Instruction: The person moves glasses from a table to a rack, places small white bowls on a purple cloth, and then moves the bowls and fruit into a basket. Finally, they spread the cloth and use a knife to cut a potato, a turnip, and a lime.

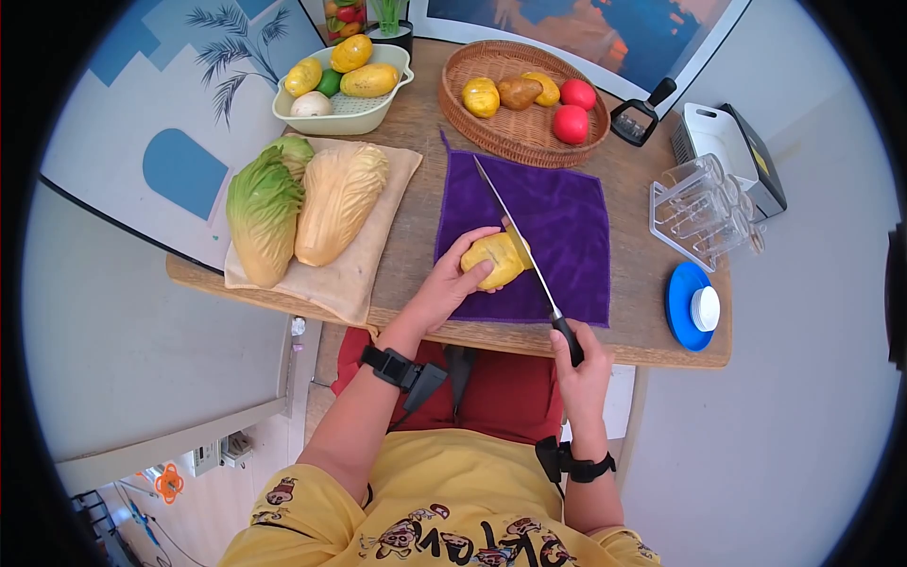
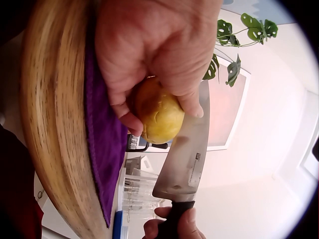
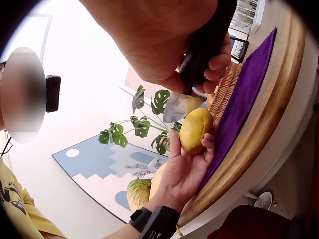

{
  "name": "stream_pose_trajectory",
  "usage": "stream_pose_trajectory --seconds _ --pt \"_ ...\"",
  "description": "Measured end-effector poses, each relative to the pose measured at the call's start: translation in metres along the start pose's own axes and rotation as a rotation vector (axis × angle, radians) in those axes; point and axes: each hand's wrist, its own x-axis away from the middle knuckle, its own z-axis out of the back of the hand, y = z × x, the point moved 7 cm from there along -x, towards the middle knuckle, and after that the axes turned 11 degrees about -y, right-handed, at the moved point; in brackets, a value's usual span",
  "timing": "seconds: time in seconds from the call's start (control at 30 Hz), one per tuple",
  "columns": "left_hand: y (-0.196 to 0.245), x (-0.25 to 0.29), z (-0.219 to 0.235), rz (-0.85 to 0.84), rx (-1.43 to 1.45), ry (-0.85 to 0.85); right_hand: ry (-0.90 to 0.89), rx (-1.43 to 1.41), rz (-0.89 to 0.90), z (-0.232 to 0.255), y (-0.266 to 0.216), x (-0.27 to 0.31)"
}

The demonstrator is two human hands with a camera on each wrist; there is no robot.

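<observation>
A yellow, mango-like oval fruit [image 1: 489,262] is held over the purple cloth [image 1: 574,222] by my left hand [image 1: 444,288], thumb on one side and fingers round the other. My right hand [image 1: 587,370] grips the black handle of a kitchen knife [image 2: 182,162], its long blade pointing up and away from me. The blade stands against the right side of the fruit, as the left wrist view shows. My left thumb lies close to the blade's flat side. In the right wrist view, my left palm faces up under the fruit [image 3: 195,130].
To the left, cabbages [image 1: 341,203] lie on a beige cloth [image 1: 389,203]. Behind are a pale green basket [image 1: 354,121] and a wicker tray [image 1: 515,151] of produce. At right stand a glass rack [image 1: 704,213], a white bin [image 1: 723,142] and a blue plate [image 1: 682,317].
</observation>
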Motion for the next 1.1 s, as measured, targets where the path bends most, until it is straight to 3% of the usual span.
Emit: stream_pose_trajectory --seconds 0.57,0.87,1.1 --pt "-0.001 0.001 0.001 0.021 0.015 0.003 0.006 -0.022 -0.023 -0.003 0.004 0.002" --pt "-0.002 0.001 0.0 -0.008 0.026 0.048 -0.033 0.018 0.05 -0.005 -0.013 0.004" --pt "0.003 0.001 -0.004 0.011 -0.037 -0.002 -0.003 0.004 -0.021 0.0 -0.002 0.001"
